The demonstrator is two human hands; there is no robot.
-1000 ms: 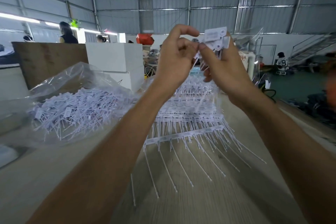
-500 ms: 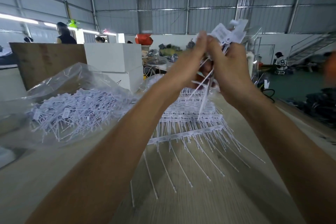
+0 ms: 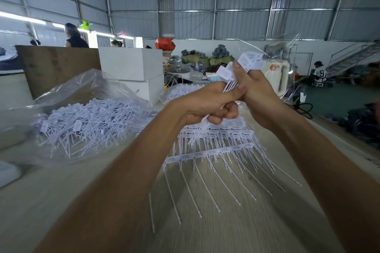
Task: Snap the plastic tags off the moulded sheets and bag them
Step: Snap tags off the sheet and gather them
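Note:
Both of my hands are raised together above the table and hold one bunch of white plastic tags [image 3: 247, 61]. My right hand [image 3: 255, 92] grips the bunch just under the flat label ends, which fan out above its fingers. My left hand [image 3: 207, 107] curls round the thin tails lower down. Under the hands lies a stack of moulded sheets [image 3: 216, 150] with long white tails spreading toward me. A clear bag [image 3: 82, 96] full of loose tags lies on the left of the table.
A wooden board [image 3: 55, 68] and white boxes [image 3: 131, 63] stand behind the bag. A second clear bag [image 3: 287, 47] rises behind my hands. People work at the far left and far right of the hall. Bare pale tabletop [image 3: 205, 232] lies near me.
My left hand has slid down from the tag heads to the tails and closed round them. Both hands dropped lower, and the bunch now leans up to the right.

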